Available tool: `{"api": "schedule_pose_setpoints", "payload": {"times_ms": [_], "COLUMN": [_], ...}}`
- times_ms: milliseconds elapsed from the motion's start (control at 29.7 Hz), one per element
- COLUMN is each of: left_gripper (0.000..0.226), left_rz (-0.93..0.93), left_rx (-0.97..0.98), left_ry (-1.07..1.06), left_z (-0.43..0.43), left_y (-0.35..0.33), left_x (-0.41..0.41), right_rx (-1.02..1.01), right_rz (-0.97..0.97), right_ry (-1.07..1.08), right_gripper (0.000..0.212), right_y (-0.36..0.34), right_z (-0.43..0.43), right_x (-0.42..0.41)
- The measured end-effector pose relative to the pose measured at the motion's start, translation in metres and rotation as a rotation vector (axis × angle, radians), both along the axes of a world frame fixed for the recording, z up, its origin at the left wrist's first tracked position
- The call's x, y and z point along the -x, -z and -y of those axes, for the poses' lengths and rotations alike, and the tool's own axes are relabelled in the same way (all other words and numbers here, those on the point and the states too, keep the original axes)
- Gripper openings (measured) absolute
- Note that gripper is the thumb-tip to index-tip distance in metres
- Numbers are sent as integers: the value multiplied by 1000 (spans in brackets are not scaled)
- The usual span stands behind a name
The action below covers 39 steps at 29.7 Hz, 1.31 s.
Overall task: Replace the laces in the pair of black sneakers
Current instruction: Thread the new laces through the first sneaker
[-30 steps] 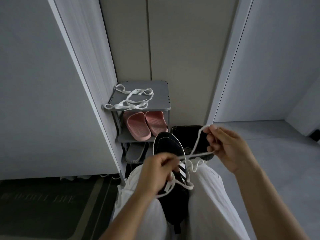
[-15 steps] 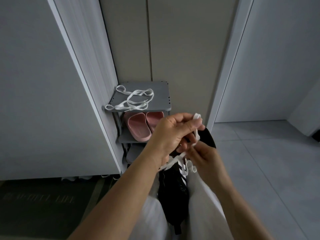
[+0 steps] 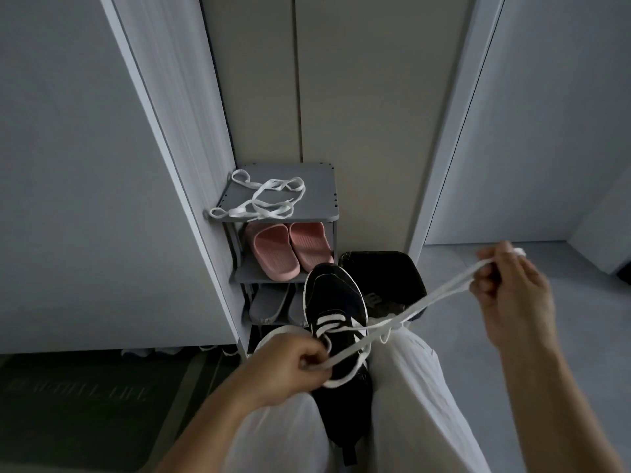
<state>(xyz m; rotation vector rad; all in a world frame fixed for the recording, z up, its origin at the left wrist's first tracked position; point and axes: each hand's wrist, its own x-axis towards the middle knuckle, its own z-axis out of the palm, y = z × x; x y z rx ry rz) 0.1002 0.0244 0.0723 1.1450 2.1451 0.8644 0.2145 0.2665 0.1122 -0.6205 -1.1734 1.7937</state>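
So we knee-clamp the black mesh sneaker (image 3: 336,298), leaving left hand (image 3: 290,367) and right hand (image 3: 512,295) pinching its flat white lace (image 3: 415,303) taut.

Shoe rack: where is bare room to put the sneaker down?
Top shelf: bare along the right side and back, beside the loose lace. The floor right of the black bin is bare too. Crowded: the shelf below, filled by pink slippers.
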Motion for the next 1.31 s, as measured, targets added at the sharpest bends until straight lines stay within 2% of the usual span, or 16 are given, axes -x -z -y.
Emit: {"api": "schedule_pose_setpoints", "payload": {"times_ms": [134, 235, 303, 370, 437, 471, 571, 639, 672, 773, 840, 1008, 1076, 1143, 1244, 1311], "left_gripper": [8, 5, 6, 17, 30, 32, 36, 36, 33, 19, 12, 9, 10, 15, 28, 20], "left_rz": [38, 76, 18, -118, -274, -332, -357, -360, -353, -278, -248, -187, -195, -279, -414, -379], "left_rx": [134, -1, -168, -328, -382, -392, -401, -383, -371, -339, -299, -149, -146, -166, -242, -241], "left_ry": [-50, -134, -179, -188, -155, -129, -76, -57, -48, -33, -51, -70, -115, -110, -18, -12], "left_z": [45, 50, 40, 23, 5, -3, -20, -24, -24, -17, -12, 18, 25, 19, 2, -3], "left_y": [3, 7, 9, 8, 3, 0, -11, -15, -15, -15, -13, 6, 11, 11, 8, 4], "left_x": [17, 22, 15, 6, -4, -8, -17, -17, -15, -12, -11, -4, -6, -12, -20, -21], "right_rx": [25, -1, -128, -410, -785, -924, -1035, -982, -929, -739, -689, -843, -1075, -1263, -1189, -1118], "right_rz": [11, 183, 522, 1034, 1400, 1429, 942, 593, 538, 576, 567, 749, 838, 738, 737, 754], "right_ry": [101, 51, -98, -258, -210, -121, -19, -286, -432, -669, -653, -344, -322, -392, -643, -723], "right_gripper": [36, 36, 36, 39, 41, 37, 31, 32, 33, 28, 25, 34, 28, 18, 27, 13], "right_y": [11, 24, 31, 37, 40, 40, 36, 31, 29, 25, 26, 32, 36, 38, 41, 46], "right_z": [-19, -16, -10, 3, 21, 32, 66, 77, 80, 76, 64, 23, 25, 41, 77, 86], "right_x": [-10, -5, -1, 0, -3, -3, -3, 0, 1, 1, 0, -16, -18, -14, -5, -1]}}
